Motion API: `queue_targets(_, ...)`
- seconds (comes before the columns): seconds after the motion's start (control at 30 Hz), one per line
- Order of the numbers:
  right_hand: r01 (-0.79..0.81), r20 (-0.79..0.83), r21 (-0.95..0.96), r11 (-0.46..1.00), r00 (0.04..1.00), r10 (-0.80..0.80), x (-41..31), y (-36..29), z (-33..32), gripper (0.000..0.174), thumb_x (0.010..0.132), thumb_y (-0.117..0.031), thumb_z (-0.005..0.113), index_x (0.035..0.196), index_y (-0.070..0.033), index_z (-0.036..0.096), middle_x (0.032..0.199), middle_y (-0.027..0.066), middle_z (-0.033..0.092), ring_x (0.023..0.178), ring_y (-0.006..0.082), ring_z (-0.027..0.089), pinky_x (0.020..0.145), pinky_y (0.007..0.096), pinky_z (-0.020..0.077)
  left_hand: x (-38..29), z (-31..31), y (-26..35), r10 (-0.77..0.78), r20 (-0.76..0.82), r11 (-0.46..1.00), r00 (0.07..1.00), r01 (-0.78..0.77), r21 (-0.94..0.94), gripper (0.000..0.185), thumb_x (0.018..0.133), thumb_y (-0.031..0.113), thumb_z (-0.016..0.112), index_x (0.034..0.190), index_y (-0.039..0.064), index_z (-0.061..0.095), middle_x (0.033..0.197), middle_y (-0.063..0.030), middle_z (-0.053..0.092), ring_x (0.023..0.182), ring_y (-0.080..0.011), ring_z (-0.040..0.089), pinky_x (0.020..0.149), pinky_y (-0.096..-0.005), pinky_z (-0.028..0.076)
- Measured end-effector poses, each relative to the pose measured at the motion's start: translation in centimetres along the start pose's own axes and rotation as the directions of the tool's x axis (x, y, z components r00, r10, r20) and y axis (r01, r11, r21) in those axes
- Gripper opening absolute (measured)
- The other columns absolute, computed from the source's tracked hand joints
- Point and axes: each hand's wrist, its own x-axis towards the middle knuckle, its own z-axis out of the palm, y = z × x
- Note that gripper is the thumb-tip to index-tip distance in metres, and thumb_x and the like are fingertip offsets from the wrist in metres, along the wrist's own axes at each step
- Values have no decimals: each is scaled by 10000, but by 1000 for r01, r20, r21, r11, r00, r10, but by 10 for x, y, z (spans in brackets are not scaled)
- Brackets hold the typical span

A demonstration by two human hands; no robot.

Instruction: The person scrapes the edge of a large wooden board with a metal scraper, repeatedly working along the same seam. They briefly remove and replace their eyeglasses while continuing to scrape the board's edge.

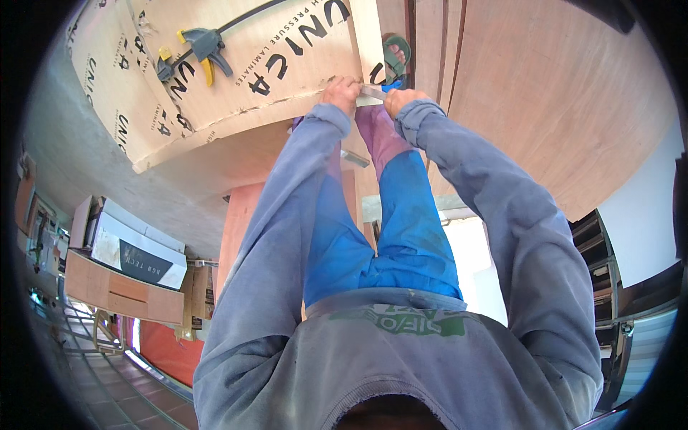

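My left hand [342, 94] rests at the near edge of a pale laminate-covered panel [290, 80], its fingers closed around one end of a flat metal tool [372, 93], perhaps a file. Gripping the other end is my right hand [404, 101], just beyond the panel's corner. Between both hands, the tool lies across the panel's right end. The panel bears repeated printed lettering and has a rough, ragged seam along its near edge. My fingers hide the tool's ends.
A grey-and-yellow bar clamp [207, 45] lies on the panel. A foot in a green sandal [396, 56] stands beyond my right hand. Large wooden sheets [537, 97] extend at the right. A small metal piece [355, 158] sits below my hands. A white box [137, 244] stands at left.
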Motion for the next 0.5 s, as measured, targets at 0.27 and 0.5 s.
queue_targets(0.27,96,-82,33,995,992,-93,-35,11,8,142,849,-67,482,915,-23,599,866,184,672,831,351,670,706,464,544,-25,34,12,-201,-236,970,951,227,88,319,782,83,543,1091,3,555,1138,-187,558,1109,-364,513,978,-429,415)
queue_targets(0.5,-226,2,203,953,973,231,-119,63,58,157,885,-144,480,979,-23,511,834,279,634,809,460,619,712,541,493,-43,8,29,-206,114,953,972,173,250,580,883,352,542,1336,11,421,1374,-158,422,1279,-334,372,1078,-486,283)
